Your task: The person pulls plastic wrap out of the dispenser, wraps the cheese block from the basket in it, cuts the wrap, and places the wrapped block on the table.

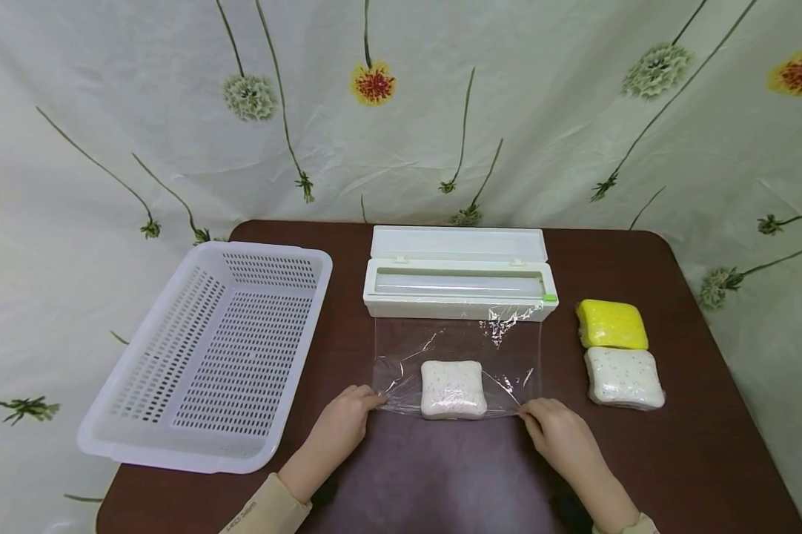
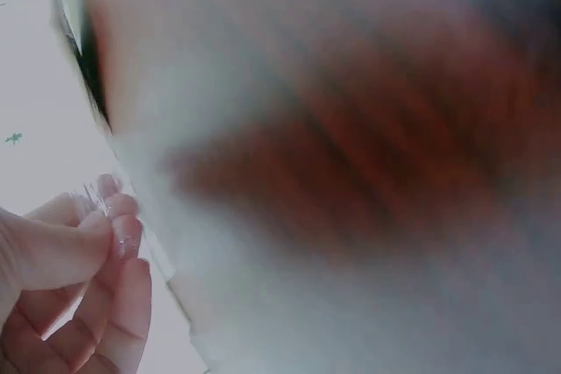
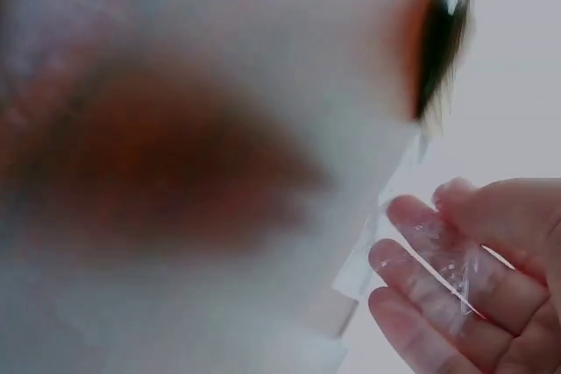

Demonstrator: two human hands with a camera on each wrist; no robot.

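In the head view a white speckled soap-like block lies on a sheet of clear plastic wrap. The sheet runs toward me from a white wrap dispenser box whose lid stands open. At the sheet's near left corner my left hand pinches the film between thumb and fingers. My right hand pinches the near right corner. Between them the film's near edge is drawn up against the block's sides. Both wrist views show film bunched at the thumb and fingertips, with the other right-hand fingers spread loosely behind it.
A white perforated plastic basket stands on the left of the dark brown table. To the right lie a yellow block and another white speckled block, both in shiny film. A flower-printed cloth hangs behind the table.
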